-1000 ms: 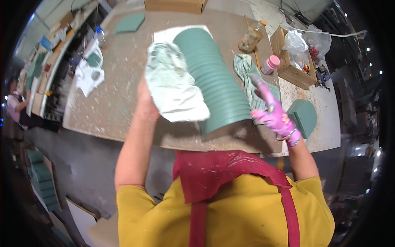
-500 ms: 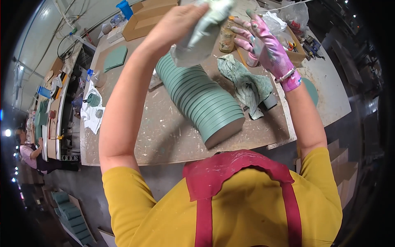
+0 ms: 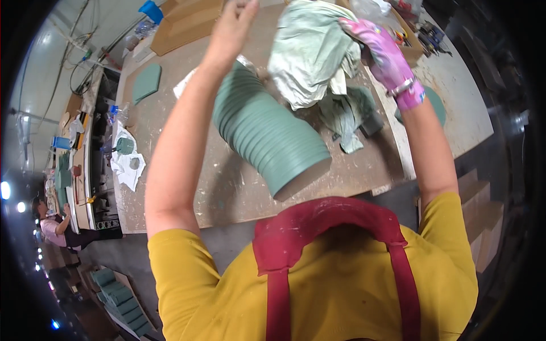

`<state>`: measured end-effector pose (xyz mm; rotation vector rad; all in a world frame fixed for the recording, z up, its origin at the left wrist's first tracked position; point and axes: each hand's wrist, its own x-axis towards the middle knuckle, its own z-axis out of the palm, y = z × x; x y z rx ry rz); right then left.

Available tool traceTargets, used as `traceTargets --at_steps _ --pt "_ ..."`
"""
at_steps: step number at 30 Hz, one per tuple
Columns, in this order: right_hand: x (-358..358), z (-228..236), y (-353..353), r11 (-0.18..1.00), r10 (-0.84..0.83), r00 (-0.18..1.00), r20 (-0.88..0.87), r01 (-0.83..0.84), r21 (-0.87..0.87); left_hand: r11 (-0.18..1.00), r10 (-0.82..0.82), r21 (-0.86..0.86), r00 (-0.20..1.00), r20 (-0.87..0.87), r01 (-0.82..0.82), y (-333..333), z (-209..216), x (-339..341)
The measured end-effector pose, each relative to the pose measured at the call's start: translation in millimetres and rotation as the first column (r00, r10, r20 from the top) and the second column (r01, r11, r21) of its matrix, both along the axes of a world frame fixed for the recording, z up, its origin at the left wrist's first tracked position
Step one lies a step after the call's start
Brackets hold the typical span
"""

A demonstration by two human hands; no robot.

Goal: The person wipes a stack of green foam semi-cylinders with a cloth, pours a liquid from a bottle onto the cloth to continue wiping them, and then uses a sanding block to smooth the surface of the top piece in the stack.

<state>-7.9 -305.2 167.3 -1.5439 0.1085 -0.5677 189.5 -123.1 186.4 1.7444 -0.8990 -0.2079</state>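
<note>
Cloth (image 3: 313,54) swung right; I see right hand (image 3: 384,50) pinching it. Left hand (image 3: 232,29) curled, hold unclear, nearer green stack (image 3: 267,131), slanting far-left to near-right.

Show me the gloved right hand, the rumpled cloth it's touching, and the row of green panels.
Gloved right hand (image 3: 385,52), head view: the glove's middle.
Rumpled cloth (image 3: 310,54), head view: its middle folds.
Row of green panels (image 3: 271,129), head view: midway along its top.

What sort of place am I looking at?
Probably a workshop: a row of flat, rounded green pieces on a white-flecked brown worktable, and a pink-topped person at a long, cluttered side bench.
</note>
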Motion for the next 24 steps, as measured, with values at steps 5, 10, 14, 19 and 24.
traceTargets --at_steps 5,10,14,19,24 --pt "-4 -43 25 0.898 0.055 0.998 0.032 -0.064 0.436 0.890 -0.452 -0.360 0.447 -0.772 0.280 -36 -65 -63" --pt "-32 -91 5 0.703 0.018 0.997 0.071 -0.064 0.708 0.866 -0.474 -0.499 0.360 -0.803 0.028 -47 -59 -85" --pt "-36 -150 -7 0.491 0.117 0.992 0.056 -0.107 0.865 0.917 -0.386 -0.056 0.840 -0.381 0.395 -38 -59 -67" --pt "-35 -97 -31 0.694 -0.001 1.000 0.022 -0.015 0.720 0.971 0.222 -0.090 0.975 -0.013 -0.222 53 -28 34" --pt "-28 -136 -87 0.651 -0.386 0.922 0.040 0.302 -0.696 0.895 0.446 0.071 0.882 -0.155 -0.440 135 -82 70"
